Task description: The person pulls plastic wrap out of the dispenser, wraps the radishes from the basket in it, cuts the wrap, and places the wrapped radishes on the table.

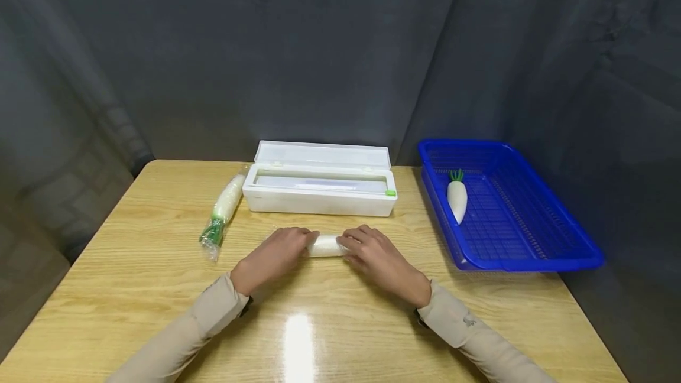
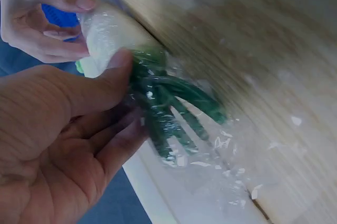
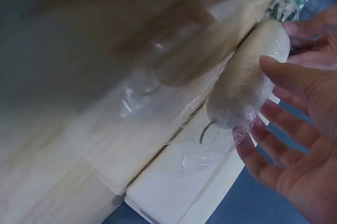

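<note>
Wrapping seems to be the step in hand: a daikon radish [image 1: 326, 246] is at the tabletop's [image 1: 175, 312] middle in cling film [image 2: 226, 166], the left hand's [image 1: 279, 250] fingers pinching its leafy end, the right hand's [image 1: 380, 257] fingers grasping its body. The next move likely calls for snugging the loose film beyond the leaves; how far it reaches is hard to tell in the dim wrist views. The film dispenser [image 1: 319, 202], lid up, limits room on the far side. A wrapped radish [image 1: 229, 200] lies left; a bare radish [image 1: 457, 198] sits in the blue basket [image 1: 532, 265], right.
</note>
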### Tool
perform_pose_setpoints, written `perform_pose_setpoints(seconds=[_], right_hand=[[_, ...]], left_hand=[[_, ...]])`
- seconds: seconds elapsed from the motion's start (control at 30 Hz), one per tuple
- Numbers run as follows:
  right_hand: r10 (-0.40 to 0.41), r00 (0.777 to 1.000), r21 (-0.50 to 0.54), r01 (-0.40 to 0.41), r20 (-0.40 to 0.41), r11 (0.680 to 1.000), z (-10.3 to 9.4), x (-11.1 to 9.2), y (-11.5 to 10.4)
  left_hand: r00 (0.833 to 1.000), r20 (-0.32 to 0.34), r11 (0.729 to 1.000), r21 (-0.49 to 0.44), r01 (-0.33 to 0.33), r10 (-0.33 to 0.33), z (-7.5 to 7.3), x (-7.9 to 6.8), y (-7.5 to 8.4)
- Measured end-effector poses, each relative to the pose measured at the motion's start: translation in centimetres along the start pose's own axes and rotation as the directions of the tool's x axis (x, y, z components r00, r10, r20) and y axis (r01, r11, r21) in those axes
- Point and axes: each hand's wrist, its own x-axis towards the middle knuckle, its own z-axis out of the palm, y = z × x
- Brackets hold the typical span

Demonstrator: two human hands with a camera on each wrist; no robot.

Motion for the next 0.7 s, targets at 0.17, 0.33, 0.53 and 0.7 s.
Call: perform_pose_setpoints(seconds=[0.17,0.33,0.53,0.7], right_hand=[[0.041,0.999,0.020,-0.041,-0.005,0.999,-0.2,-0.6,0.5],[0.034,0.999,0.026,-0.034,-0.001,0.999,-0.1,-0.3,0.8],[0.032,0.998,0.018,-0.033,0.046,0.999,-0.1,0.5,1.0],[0.038,0.997,0.049,-0.041,0.063,0.998,-0.1,1.0,1.6]], left_hand=[[0.998,0.067,0.998,-0.065,0.004,0.000,0.3,0.8,-0.1],[0.998,0.056,0.997,-0.057,0.045,-0.042,-0.1,1.0,-0.3],[0.993,-0.118,1.000,0.023,-0.016,0.018,0.2,0.0,-0.1],[0.993,-0.121,1.000,0.024,-0.012,0.015,0.6,-0.4,0.1]])
